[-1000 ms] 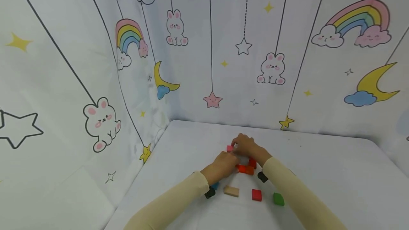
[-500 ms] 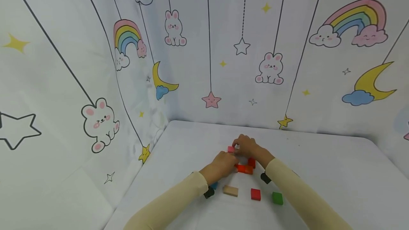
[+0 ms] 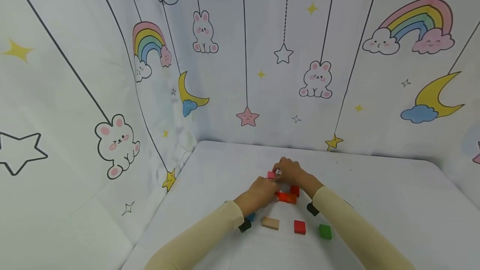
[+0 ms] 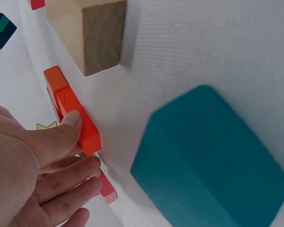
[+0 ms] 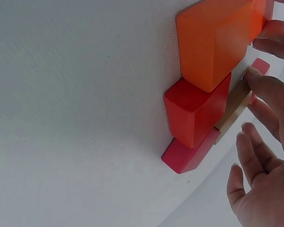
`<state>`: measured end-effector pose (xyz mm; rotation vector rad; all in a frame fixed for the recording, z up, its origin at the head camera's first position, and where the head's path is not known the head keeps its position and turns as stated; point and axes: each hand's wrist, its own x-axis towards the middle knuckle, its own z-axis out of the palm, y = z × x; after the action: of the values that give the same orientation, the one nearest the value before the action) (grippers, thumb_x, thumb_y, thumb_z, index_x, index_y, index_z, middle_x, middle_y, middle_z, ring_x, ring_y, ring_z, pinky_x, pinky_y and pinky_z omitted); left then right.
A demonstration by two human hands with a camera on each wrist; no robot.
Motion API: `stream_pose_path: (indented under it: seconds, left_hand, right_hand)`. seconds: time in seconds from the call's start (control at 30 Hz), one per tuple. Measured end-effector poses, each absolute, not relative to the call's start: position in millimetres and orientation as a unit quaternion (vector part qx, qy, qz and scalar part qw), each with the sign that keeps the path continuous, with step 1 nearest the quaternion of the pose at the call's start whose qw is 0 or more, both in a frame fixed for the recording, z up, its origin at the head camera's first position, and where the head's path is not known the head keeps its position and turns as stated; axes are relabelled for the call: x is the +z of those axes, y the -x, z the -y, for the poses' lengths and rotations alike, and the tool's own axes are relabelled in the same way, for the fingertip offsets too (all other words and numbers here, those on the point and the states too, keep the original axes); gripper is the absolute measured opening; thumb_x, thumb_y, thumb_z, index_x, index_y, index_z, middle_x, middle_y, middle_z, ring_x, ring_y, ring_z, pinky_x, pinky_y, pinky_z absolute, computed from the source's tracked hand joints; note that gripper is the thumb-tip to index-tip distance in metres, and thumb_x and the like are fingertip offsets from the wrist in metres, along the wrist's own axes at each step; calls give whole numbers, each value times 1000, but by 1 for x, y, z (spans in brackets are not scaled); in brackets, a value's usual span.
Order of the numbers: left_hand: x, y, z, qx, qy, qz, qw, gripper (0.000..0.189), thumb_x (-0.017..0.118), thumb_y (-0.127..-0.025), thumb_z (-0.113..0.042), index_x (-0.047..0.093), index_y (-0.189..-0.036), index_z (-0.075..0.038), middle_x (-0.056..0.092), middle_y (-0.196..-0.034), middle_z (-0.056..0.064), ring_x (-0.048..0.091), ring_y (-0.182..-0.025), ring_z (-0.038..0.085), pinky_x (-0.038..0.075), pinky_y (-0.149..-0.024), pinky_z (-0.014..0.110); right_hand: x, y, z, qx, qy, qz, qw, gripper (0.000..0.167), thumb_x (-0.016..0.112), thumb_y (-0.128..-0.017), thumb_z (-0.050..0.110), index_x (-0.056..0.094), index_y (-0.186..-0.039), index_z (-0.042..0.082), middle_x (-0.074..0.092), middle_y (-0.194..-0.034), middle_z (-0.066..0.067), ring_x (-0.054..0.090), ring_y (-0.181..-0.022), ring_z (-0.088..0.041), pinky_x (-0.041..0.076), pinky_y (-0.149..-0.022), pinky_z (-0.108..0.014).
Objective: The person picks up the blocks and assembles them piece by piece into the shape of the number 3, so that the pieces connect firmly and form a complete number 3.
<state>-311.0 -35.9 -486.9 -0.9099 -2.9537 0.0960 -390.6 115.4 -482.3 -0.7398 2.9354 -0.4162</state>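
My left hand [image 3: 260,195] pinches a red-orange block [image 4: 90,135], thumb on its near face and fingers behind it. An orange block [image 5: 196,47] adjoins that block's end. Past it, a red block [image 5: 196,111] and a crimson block [image 5: 187,153] continue the row round a corner. A thin wooden plank [image 5: 234,104] lies along their inner side. My right hand [image 3: 290,172] is at the plank's far end, pinching a small pink block [image 5: 261,65] between thumb and forefinger; its other fingers are loosely bent. The thumb partly hides the pink block.
Nearer on the white table [image 3: 375,203] lie a wooden block [image 3: 270,223], a red block [image 3: 299,227] and a green block [image 3: 325,231]. A dark block [image 3: 313,208] sits beside the right forearm. A teal block [image 4: 203,156] is close below the left wrist.
My right hand and the pink block have shifted slightly to the right, and the right forearm has moved a little outward. The left hand keeps almost the same place on the red-orange block.
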Motion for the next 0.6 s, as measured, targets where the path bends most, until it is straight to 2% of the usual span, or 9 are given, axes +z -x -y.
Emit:
stream_pose_path:
  seconds: [0.4, 0.6]
  left_hand:
    - [-487, 312, 37, 25, 298, 954, 26, 17, 81, -95, -37, 81, -103, -23, 77, -97, -8, 68, -89, 10, 54, -93, 34]
    - [-489, 312, 36, 31, 297, 954, 26, 18, 81, -94, -38, 79, -104, -23, 74, -92, -8, 64, -83, 10, 54, -92, 34]
  right_hand:
    - [-482, 391, -117, -126, 249, -960, 35, 23, 80, -95, 21, 79, -116, 14, 65, -112, -14, 58, -99, -26, 50, -93, -57]
    - [-488, 394, -119, -122, 247, -961, 35, 22, 79, -96, 22, 79, -117, 16, 65, -112, -13, 58, -98, -26, 49, -95, -58]
